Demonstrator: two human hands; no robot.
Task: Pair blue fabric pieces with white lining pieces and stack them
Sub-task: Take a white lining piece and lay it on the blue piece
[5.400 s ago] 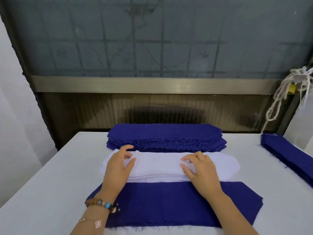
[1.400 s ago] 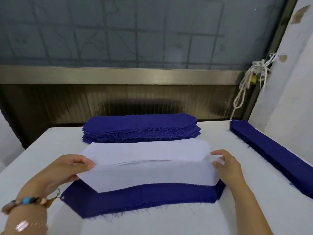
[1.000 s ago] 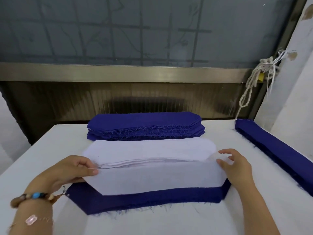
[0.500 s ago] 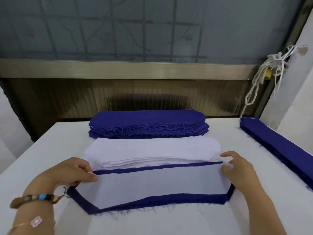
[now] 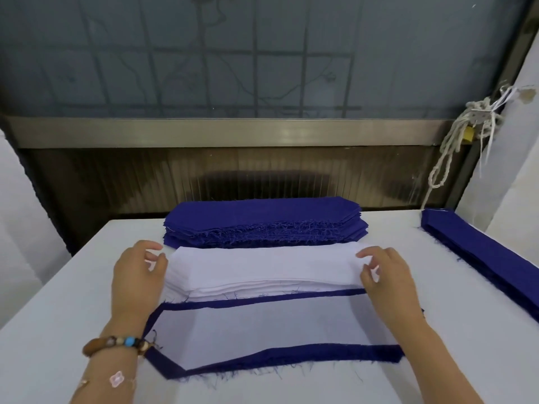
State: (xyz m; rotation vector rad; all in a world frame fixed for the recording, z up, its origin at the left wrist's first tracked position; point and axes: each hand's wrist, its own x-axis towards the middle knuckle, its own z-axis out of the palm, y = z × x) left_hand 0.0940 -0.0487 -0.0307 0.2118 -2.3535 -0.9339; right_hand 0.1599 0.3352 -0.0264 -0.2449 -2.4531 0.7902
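A white table (image 5: 58, 316) is standing before a frosted, grid-backed window, with both hands working at a stack of white lining.

The left hand (image 5: 137, 275) and right hand (image 5: 388, 281) are touching opposite ends of the white lining stack (image 5: 262, 263), fingers loosely curved and slightly apart; whether either is pinching a sheet cannot be told. Nearer the person, a white lining piece (image 5: 262, 328) is lying on a blue fabric piece (image 5: 291, 355), whose edges are showing all round. A blue fabric stack (image 5: 262, 217) is sitting just behind the white one; a pile of long blue strips (image 5: 490, 258) is lying at the right edge.
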